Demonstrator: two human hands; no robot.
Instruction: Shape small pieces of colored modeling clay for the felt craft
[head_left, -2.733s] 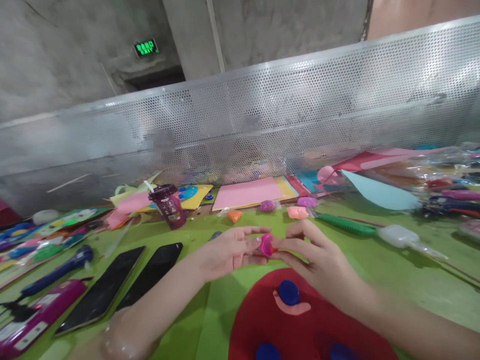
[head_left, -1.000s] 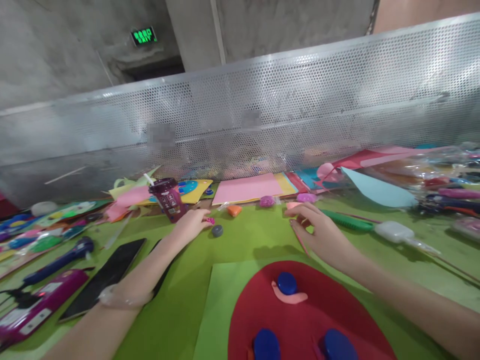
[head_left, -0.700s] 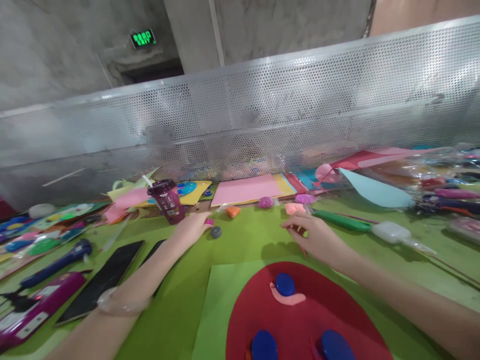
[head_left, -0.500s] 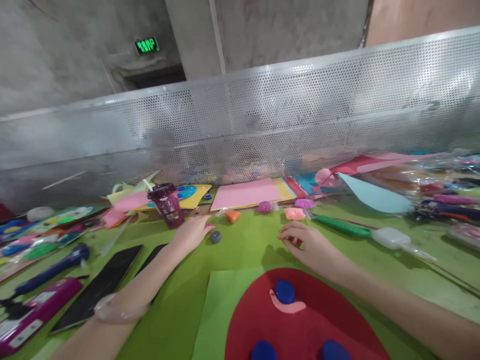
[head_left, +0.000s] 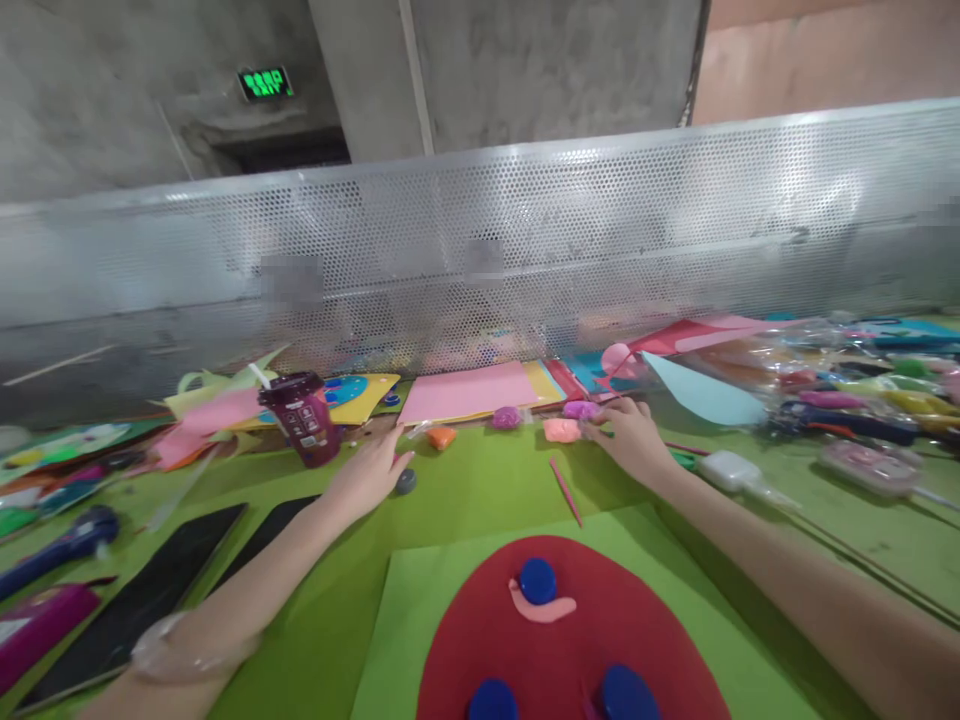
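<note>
My left hand (head_left: 373, 468) lies low over the green table at centre left, its fingers stretched out. Beside its thumb sits a small dark grey lump (head_left: 405, 482); an orange clay packet (head_left: 441, 437) is just beyond. My right hand (head_left: 628, 438) reaches forward with loosely bent fingers at the peach clay packet (head_left: 562, 430) and purple clay packet (head_left: 580, 410); whether they touch is unclear. A thin pink stick (head_left: 566, 492) lies in front of it. Nearest me, a red paper round (head_left: 480, 620) on light green paper (head_left: 390, 610) carries blue discs (head_left: 538, 580) and a curved pink strip (head_left: 551, 608).
A dark purple cup (head_left: 304, 420) with a straw stands at left. Black phones (head_left: 142, 595) and a magenta tool (head_left: 45, 630) lie nearer. Pink paper (head_left: 465, 390) lies at the back before a perforated metal barrier (head_left: 480, 240). A white cased item (head_left: 731, 470) and cluttered supplies are at right.
My right hand has moved forward to the clay packets, leaving the pink stick in view. My left hand's fingers have straightened near the grey lump. The view has shifted to the right.
</note>
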